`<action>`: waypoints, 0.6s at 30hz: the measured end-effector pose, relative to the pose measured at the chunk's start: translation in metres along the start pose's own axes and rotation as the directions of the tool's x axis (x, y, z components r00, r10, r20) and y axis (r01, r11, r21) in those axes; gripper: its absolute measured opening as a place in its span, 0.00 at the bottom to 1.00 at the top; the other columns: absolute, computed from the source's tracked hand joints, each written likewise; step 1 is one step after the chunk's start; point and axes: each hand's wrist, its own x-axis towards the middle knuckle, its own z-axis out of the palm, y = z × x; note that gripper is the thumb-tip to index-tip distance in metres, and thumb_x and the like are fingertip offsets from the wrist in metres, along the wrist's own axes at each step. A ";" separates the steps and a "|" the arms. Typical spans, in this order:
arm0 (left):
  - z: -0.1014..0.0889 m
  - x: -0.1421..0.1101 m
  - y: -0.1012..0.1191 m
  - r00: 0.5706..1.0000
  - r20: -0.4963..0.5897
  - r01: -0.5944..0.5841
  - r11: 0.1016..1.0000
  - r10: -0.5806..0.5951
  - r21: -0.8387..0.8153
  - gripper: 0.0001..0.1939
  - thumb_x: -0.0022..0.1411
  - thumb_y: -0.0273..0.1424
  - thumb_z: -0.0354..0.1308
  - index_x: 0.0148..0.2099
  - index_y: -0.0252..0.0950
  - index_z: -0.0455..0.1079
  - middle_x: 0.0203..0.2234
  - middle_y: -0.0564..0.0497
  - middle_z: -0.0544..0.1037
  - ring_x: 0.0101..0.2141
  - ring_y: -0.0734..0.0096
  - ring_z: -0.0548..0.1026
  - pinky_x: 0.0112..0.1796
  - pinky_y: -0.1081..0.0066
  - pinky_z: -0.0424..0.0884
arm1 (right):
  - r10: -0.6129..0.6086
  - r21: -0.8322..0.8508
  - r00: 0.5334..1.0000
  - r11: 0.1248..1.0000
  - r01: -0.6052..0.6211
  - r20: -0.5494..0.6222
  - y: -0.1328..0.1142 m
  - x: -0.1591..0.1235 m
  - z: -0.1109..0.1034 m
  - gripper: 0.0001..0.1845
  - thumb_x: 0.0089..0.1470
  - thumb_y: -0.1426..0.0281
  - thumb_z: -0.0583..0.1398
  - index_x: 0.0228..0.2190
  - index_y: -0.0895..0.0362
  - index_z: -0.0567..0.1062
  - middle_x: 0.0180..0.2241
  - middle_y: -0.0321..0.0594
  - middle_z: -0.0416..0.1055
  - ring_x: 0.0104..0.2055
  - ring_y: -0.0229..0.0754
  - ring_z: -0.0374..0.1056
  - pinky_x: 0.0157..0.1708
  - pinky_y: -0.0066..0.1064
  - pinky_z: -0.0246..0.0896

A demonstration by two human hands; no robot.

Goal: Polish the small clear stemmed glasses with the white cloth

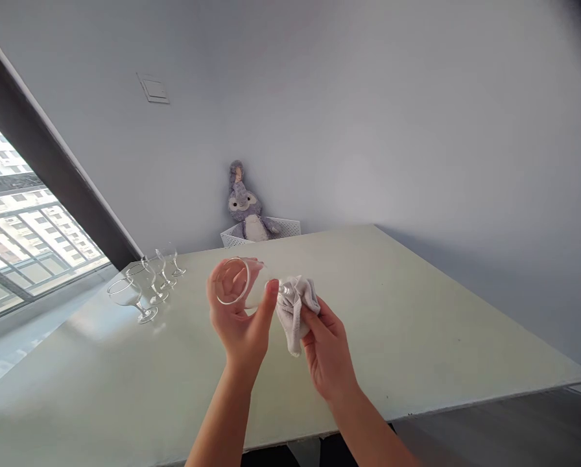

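Note:
My left hand (244, 324) is wrapped round the bowl of a clear wine glass (233, 280), held above the table on its side with the rim facing left. Its stem points right, towards a pale grey cloth (295, 311). Fingers and thumb of my right hand (325, 350) grip that cloth, which is bunched over the foot of the glass. The cloth hides the foot, and one corner hangs down. Several more clear wine glasses (147, 314) stand upright in a row on the left side of the table.
The pale table (417, 324) reaches to the walls. At its far edge a grey plush toy (244, 204) sits in a white perforated basket (290, 227). A window (28, 227) is at the left, and a light switch (154, 89) is on the wall.

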 end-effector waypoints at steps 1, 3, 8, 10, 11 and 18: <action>-0.001 0.000 0.002 1.000 0.020 0.018 1.000 -0.018 0.005 0.24 0.49 0.27 0.61 0.48 0.39 0.58 0.37 0.49 0.69 0.42 0.66 0.71 0.45 0.57 0.68 | 0.017 0.017 1.000 1.000 -0.017 0.010 -0.001 0.003 -0.002 0.12 0.48 0.68 0.61 0.38 0.54 0.73 0.35 0.36 0.68 0.37 0.36 0.62 0.34 0.24 0.60; -0.002 0.001 0.005 0.996 0.066 0.054 0.999 -0.054 0.003 0.23 0.49 0.27 0.62 0.47 0.39 0.58 0.37 0.49 0.69 0.42 0.66 0.71 0.44 0.58 0.69 | 0.069 0.039 0.996 0.997 -0.071 0.051 -0.003 0.011 -0.006 0.11 0.48 0.67 0.61 0.36 0.55 0.74 0.34 0.36 0.68 0.35 0.35 0.63 0.33 0.23 0.60; 0.000 0.009 -0.004 0.982 0.098 0.158 0.987 -0.159 0.018 0.22 0.49 0.29 0.62 0.46 0.40 0.59 0.41 0.48 0.67 0.41 0.67 0.71 0.40 0.64 0.72 | 0.116 -0.071 0.986 0.992 -0.108 0.122 0.006 0.017 -0.012 0.13 0.53 0.62 0.56 0.39 0.54 0.73 0.37 0.38 0.69 0.36 0.38 0.65 0.34 0.27 0.62; 0.002 0.013 -0.014 0.977 0.076 0.197 0.978 -0.202 0.066 0.22 0.50 0.32 0.61 0.47 0.41 0.59 0.42 0.48 0.67 0.41 0.67 0.71 0.37 0.67 0.72 | -0.006 -0.251 0.995 0.967 0.032 0.102 0.012 0.014 -0.015 0.15 0.55 0.63 0.53 0.43 0.53 0.71 0.38 0.39 0.69 0.39 0.40 0.65 0.37 0.30 0.62; 0.002 0.014 -0.021 0.972 0.071 0.215 0.972 -0.222 0.099 0.22 0.50 0.33 0.61 0.47 0.42 0.59 0.42 0.48 0.68 0.40 0.68 0.72 0.37 0.68 0.72 | -0.095 -0.379 0.990 0.916 0.128 0.106 0.016 0.014 -0.018 0.16 0.56 0.64 0.51 0.45 0.53 0.69 0.39 0.39 0.69 0.41 0.41 0.64 0.39 0.32 0.61; 0.004 0.018 -0.061 0.943 0.058 0.306 0.922 -0.328 0.237 0.23 0.49 0.38 0.61 0.46 0.40 0.60 0.39 0.47 0.70 0.37 0.70 0.73 0.35 0.70 0.72 | -0.235 -0.821 0.794 -0.030 0.571 0.561 0.032 0.033 -0.031 0.19 0.53 0.80 0.49 0.44 0.55 0.68 0.42 0.43 0.68 0.46 0.45 0.61 0.42 0.36 0.60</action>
